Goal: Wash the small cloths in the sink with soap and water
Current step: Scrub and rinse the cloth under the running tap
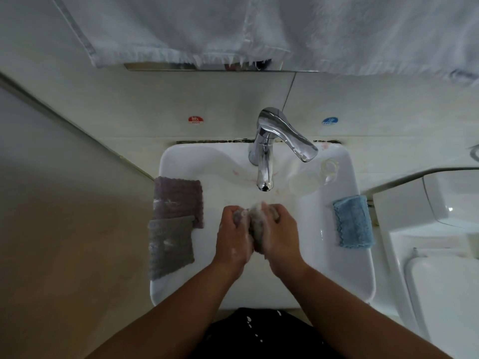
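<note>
Over the middle of the white sink [181, 161], my left hand [234, 235] and my right hand [278, 235] are pressed together, both clenched on one small grey cloth [256, 224] that is bunched up and foamy with soap. A purple cloth [178, 196] lies on the sink's left rim, and a grey cloth [169, 248] overlaps its near edge. On the right rim rests a folded blue cloth [353, 221]. The chrome tap [269, 149] stands behind my hands, its spout just above them; I see no water stream.
A clear plastic cup [309, 178] lies on its side on the sink's back right. Hot [196, 119] and cold [329, 121] stickers mark the wall. White towels [233, 29] hang overhead. A toilet [438, 255] stands to the right, a beige wall to the left.
</note>
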### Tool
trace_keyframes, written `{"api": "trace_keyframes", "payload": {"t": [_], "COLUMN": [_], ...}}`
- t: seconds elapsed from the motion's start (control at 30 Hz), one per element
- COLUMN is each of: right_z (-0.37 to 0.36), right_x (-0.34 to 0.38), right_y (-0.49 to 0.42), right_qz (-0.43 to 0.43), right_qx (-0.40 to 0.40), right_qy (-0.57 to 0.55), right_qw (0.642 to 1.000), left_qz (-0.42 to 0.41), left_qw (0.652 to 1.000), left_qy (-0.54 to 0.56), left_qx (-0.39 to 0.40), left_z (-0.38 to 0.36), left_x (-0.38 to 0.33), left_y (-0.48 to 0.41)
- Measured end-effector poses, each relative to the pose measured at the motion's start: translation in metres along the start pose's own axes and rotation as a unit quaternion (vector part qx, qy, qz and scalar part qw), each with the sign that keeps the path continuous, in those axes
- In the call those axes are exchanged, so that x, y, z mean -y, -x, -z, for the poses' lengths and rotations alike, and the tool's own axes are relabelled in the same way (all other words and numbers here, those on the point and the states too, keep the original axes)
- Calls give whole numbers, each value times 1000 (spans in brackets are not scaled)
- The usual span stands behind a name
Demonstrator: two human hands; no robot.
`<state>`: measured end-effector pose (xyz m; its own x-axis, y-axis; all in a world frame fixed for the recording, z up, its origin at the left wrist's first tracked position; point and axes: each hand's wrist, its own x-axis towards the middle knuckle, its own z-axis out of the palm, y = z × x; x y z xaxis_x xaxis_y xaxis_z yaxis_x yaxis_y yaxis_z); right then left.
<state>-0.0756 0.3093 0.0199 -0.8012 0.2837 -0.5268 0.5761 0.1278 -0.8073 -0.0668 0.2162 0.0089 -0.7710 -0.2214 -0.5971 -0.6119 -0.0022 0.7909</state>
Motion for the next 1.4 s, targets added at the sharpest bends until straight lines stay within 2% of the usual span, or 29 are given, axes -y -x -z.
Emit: {"api": "trace_keyframes", "payload": {"t": [0.07,0.13,0.23,0.3,0.43,0.5,0.57,0.63,0.73,0.8,0.87,0.97,1.03,1.1,1.17,1.27,1.37,1.4], "right_z": [1,4,7,5,-3,-1,5,9,1,-2,1,11,11,6,1,3,8,8], "right_x": [-5,-6,4,6,8,7,9,7,4,2,2,7,7,5,5,9,10,8], "right_y": [16,15,-11,-14,20,11,-16,-26,4,20,8,-24,-21,1,21,7,-20,-20], "right_qz": [117,169,106,78,131,146,93,48,86,129,139,58,14,33,86,124,75,64], "right_qx": [32,25,-32,-49,23,2,-46,-53,7,43,19,-40,-18,11,32,-4,-42,-35], "right_qy": [130,163,115,85,114,139,129,103,126,119,124,102,52,73,101,121,110,108], "right_qw": [984,972,987,992,984,979,986,992,988,984,982,992,998,997,991,985,990,991], "left_qz": [4,3,-15,-22,17,14,0,-11,0,13,8,-7,-11,-5,-2,-10,-16,-22], "left_qw": [999,998,999,998,999,998,997,997,1000,1000,999,996,997,1000,1000,1000,998,998], "left_qy": [29,55,22,30,44,55,53,34,19,11,35,33,31,10,0,25,-13,-22], "left_qx": [-20,-8,42,41,-19,-2,49,66,3,15,15,77,75,10,-14,9,67,61], "left_z": [-2,-6,-15,-16,-6,-8,-14,-18,-12,-8,-10,-19,-20,-15,-10,-12,-19,-20], "left_x": [-8,-12,-12,-15,-19,-20,-23,-22,-16,-14,-14,-17,-18,-21,-20,-19,-14,-13], "left_y": [-2,3,15,17,-1,5,21,26,0,-9,2,24,20,2,-7,4,18,18]}}
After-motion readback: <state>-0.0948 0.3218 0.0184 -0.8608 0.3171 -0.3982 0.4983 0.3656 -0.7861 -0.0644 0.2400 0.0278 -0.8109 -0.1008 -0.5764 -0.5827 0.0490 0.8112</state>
